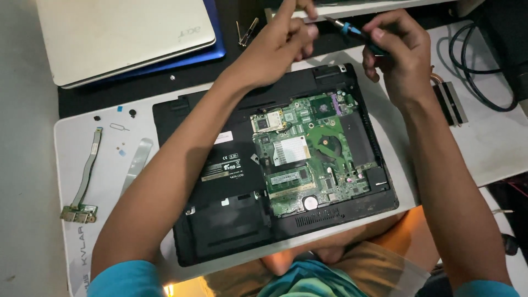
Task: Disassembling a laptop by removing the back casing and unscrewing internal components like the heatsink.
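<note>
An opened black laptop base lies upside down on a white mat, its green motherboard exposed on the right half. Both my hands are raised above its far edge. My right hand grips a screwdriver with a blue collar, tip pointing left. My left hand is closed just left of that tip, fingers pinched together; whether it holds something small I cannot tell.
A white mat covers the desk. A small green board with a flat cable and a loose ribbon lie at left. Two closed laptops are stacked at the back left. A heatsink and black cables sit at right.
</note>
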